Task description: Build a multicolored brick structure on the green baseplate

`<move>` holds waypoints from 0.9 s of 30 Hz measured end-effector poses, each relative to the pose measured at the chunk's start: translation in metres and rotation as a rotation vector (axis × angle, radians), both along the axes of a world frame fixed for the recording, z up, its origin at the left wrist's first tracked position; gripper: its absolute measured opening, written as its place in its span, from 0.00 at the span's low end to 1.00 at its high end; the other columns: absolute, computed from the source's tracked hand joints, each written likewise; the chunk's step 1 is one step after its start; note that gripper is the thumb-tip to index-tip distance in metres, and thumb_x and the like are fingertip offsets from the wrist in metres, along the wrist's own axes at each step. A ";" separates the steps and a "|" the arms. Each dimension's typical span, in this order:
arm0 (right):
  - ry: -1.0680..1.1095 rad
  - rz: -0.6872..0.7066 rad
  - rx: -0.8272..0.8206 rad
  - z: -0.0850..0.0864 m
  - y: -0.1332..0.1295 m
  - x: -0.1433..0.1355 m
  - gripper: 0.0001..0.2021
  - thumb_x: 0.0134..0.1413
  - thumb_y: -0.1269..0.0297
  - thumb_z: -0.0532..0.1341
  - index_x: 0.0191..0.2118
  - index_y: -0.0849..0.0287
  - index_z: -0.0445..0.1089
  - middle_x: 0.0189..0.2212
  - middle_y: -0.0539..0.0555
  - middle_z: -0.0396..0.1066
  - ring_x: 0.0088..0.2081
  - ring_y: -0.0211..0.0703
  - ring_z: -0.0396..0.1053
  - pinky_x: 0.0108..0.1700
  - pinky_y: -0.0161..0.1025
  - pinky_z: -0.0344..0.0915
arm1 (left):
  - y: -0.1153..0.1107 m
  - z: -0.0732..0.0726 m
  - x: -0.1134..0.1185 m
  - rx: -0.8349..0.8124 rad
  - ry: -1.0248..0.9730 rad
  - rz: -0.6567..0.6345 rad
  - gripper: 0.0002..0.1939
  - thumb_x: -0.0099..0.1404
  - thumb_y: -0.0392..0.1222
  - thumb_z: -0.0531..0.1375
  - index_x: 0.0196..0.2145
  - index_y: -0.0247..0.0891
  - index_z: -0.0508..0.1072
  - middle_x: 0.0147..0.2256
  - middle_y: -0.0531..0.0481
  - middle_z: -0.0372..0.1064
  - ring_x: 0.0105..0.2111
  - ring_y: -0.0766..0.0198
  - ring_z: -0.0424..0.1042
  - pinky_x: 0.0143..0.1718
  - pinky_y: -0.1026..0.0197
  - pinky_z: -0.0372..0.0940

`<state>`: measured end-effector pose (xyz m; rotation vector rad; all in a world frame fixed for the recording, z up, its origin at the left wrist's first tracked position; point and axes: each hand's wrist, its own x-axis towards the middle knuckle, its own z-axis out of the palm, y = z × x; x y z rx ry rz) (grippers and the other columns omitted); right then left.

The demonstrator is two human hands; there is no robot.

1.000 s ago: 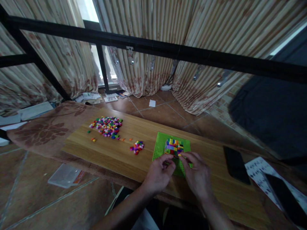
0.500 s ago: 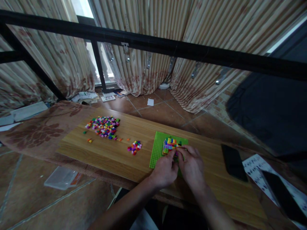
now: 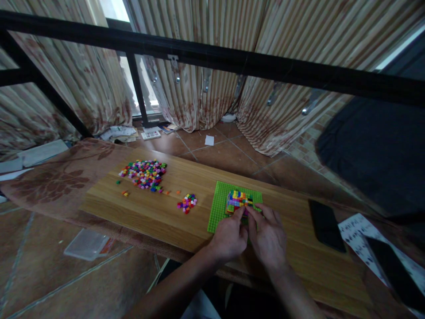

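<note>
Clear plastic shows first, at the lower left of the frame: a shallow container (image 3: 84, 244) on the tiled floor (image 3: 43, 266). Above and right of it, the big multicoloured heap of small bricks (image 3: 146, 173) lies toward the left end of the wooden board (image 3: 159, 221), with a few loose bricks near its lower edge. A smaller brick pile (image 3: 187, 203) sits just left of the frame's centre, well apart from the green baseplate (image 3: 217, 208).

Right of centre, the baseplate bears the blocky multicoloured build (image 3: 236, 198). The left hand (image 3: 229, 238) and the right hand (image 3: 268, 237) come up from the bottom of the frame and meet at the build's near side, close together, fingertips on it. Whether either one pinches a brick, I cannot tell.

Farther right, a dark phone (image 3: 327, 225) lies on the board, and a printed sheet (image 3: 360, 237) lies beyond, partly under another dark device (image 3: 395, 270) at the lower right.
</note>
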<state>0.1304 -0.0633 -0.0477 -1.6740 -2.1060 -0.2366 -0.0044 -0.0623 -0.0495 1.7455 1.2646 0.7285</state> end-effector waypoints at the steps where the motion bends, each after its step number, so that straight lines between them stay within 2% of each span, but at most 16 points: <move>1: -0.012 -0.002 0.004 0.000 0.000 0.000 0.16 0.63 0.66 0.51 0.45 0.58 0.75 0.46 0.60 0.69 0.44 0.50 0.64 0.44 0.45 0.66 | 0.000 0.000 0.000 0.001 0.015 -0.004 0.31 0.60 0.35 0.51 0.62 0.37 0.57 0.30 0.48 0.74 0.29 0.59 0.72 0.35 0.58 0.67; 6: -0.035 -0.007 0.012 0.000 0.001 0.001 0.15 0.62 0.67 0.52 0.47 0.59 0.74 0.47 0.59 0.69 0.44 0.50 0.63 0.45 0.44 0.65 | 0.000 0.001 0.000 0.006 0.044 -0.014 0.32 0.61 0.35 0.50 0.63 0.37 0.54 0.31 0.47 0.74 0.30 0.59 0.73 0.35 0.59 0.67; 21: -0.120 0.026 -0.014 0.001 0.006 0.003 0.16 0.62 0.68 0.50 0.46 0.58 0.74 0.46 0.60 0.70 0.45 0.51 0.64 0.45 0.46 0.66 | -0.002 0.002 0.006 0.026 0.055 0.032 0.33 0.59 0.34 0.52 0.63 0.34 0.56 0.32 0.44 0.75 0.32 0.54 0.74 0.35 0.56 0.67; 24: -0.078 0.037 0.044 0.003 0.004 0.005 0.16 0.63 0.67 0.50 0.45 0.59 0.74 0.47 0.61 0.69 0.45 0.51 0.64 0.45 0.46 0.65 | -0.007 0.003 -0.001 0.040 0.000 0.053 0.29 0.62 0.37 0.52 0.61 0.35 0.59 0.30 0.47 0.75 0.29 0.57 0.73 0.33 0.58 0.66; 27: 0.063 0.035 0.142 0.005 -0.005 0.008 0.15 0.63 0.65 0.51 0.48 0.59 0.73 0.47 0.60 0.69 0.46 0.49 0.65 0.47 0.46 0.65 | -0.015 0.001 -0.023 0.059 -0.059 0.143 0.24 0.64 0.41 0.52 0.59 0.38 0.63 0.30 0.50 0.74 0.27 0.61 0.71 0.32 0.61 0.65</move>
